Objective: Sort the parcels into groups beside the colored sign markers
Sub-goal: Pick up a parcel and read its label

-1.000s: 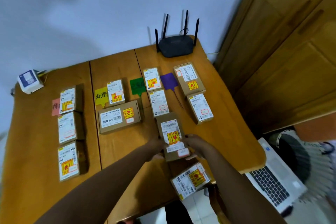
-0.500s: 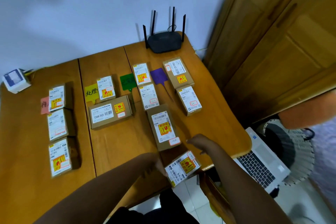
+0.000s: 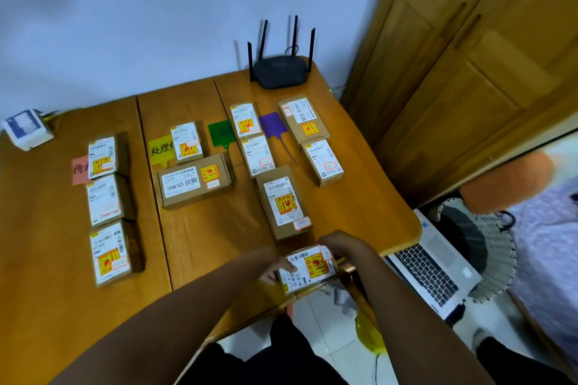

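Ten brown cardboard parcels point(image 3: 195, 180) lie grouped on the wooden counter point(image 3: 203, 244) by the pink paper marker point(image 3: 78, 170), yellow marker point(image 3: 161, 150), green marker point(image 3: 220, 133) and purple marker point(image 3: 272, 123), and one last white-labelled parcel point(image 3: 308, 269) waits at the near edge, left hand point(image 3: 276, 270) and right hand point(image 3: 336, 244) each with its grip clamped on it.

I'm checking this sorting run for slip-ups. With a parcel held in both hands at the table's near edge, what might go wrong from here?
1. The held parcel is at the edge of the table, gripped at its ends by the left hand and right hand; a slip could drop it to the floor.
2. The long parcel lies just ahead; a low carry forward may knock it out of its column.
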A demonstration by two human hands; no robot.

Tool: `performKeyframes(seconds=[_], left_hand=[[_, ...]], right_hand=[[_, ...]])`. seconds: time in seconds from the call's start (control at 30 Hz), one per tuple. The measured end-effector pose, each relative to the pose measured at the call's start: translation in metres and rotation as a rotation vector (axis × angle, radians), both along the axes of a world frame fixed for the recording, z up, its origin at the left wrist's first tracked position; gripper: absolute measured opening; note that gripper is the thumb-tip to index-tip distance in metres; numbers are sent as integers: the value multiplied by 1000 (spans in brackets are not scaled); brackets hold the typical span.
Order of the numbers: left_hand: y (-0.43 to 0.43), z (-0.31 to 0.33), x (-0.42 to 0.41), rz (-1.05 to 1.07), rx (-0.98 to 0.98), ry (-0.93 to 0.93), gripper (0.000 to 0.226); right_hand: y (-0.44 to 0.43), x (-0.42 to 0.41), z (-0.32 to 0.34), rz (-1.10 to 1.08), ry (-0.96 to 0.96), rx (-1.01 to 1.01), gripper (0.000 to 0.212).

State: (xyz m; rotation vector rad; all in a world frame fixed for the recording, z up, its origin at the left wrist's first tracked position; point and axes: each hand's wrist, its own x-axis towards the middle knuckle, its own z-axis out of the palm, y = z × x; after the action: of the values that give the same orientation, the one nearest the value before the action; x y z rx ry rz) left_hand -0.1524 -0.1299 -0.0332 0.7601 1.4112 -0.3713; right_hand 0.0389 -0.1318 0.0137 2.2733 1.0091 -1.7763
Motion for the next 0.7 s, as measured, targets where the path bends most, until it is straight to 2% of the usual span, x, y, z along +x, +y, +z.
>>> performKeyframes(seconds=[0.1,0.2,0.3,0.43,0.57,0.63,0.7], left_hand=[[2,32,-15,15,69,56,66],[3,74,-34,9,256,81,52],[5,121,-61,170,466,14,44],[17,174,-114,537,710,-69,68],[19,214,-171,615,950,-90,66],[16,238,-198,640,1072,-102,68],[13,255,-226,701,1178,-71,77]], right_hand=[[-8,-14,24,15,-9,-26,35],[-12,-29,41,21,28,-47,46],[-13,-53,63,-27,127,72,46],[-9,-106,112,-25,355,291,44],[-3,-176,157,143,379,520,45],[-4,-206,173,103,405,600,50],[-7,-230,185,25,511,664,49]])
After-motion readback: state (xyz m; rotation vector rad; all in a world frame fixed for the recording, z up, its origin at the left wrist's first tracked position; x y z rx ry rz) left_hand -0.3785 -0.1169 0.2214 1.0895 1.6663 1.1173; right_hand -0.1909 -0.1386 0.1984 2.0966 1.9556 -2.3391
